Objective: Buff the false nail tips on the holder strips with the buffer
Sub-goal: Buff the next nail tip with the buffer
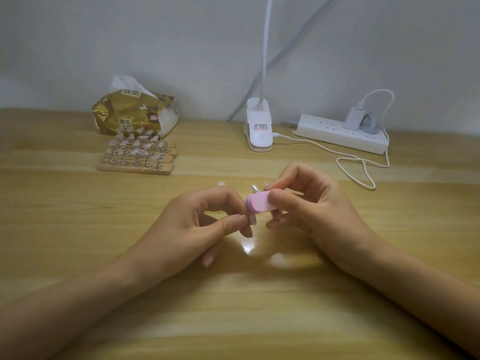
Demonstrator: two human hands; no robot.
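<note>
My right hand [309, 203] pinches a small pink buffer block with a purple end [257, 203] between thumb and fingers. The buffer's purple end lies against a clear false nail tip [252, 220] that my left hand [205, 219] pinches between thumb and forefinger. Other clear tips [254, 188] of the same holder strip stick up behind my hands; the strip itself is hidden by my fingers. Several wooden holder strips [137, 154] carrying rows of tips lie at the back left of the table.
A gold tissue pack [132, 113] stands behind the strips by the wall. A white clip lamp base [259, 128] sits at back centre. A white power strip [340, 133] with a charger lies at back right; its white cable [363, 175] loops onto the wooden table [233, 307].
</note>
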